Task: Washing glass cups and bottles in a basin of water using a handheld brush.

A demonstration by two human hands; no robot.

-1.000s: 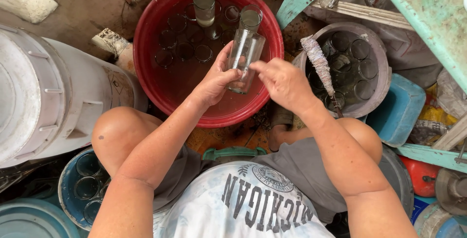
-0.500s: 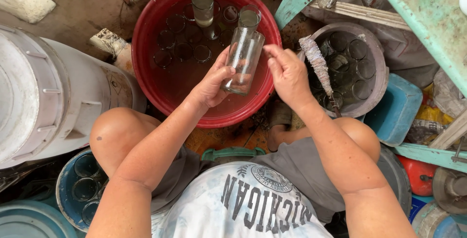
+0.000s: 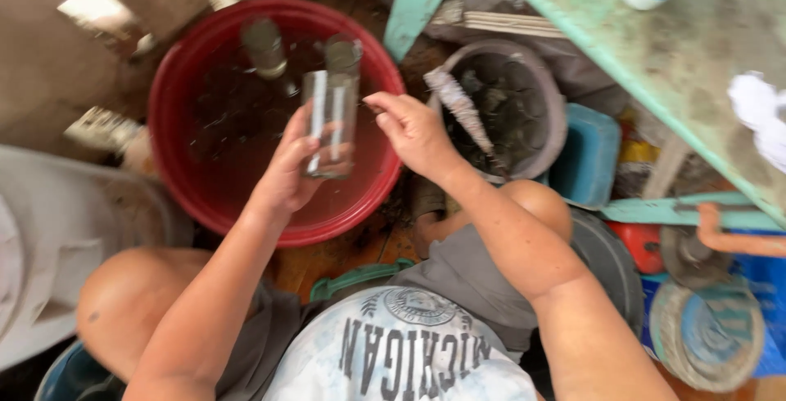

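My left hand grips a clear drinking glass by its lower part and holds it upright over the red basin. My right hand hovers just to the right of the glass near its rim, fingers slightly curled, holding nothing that I can see. The red basin holds dark water with several submerged glasses, and two more glasses stand up out of it at the far side.
A grey round tub with several glasses and a bottle brush sits to the right. A white plastic container is on the left, a blue container and a green table on the right.
The view has shifted right and blurred. My right hand has drawn back from the glass's rim to its side. The glass stays upright in my left hand.
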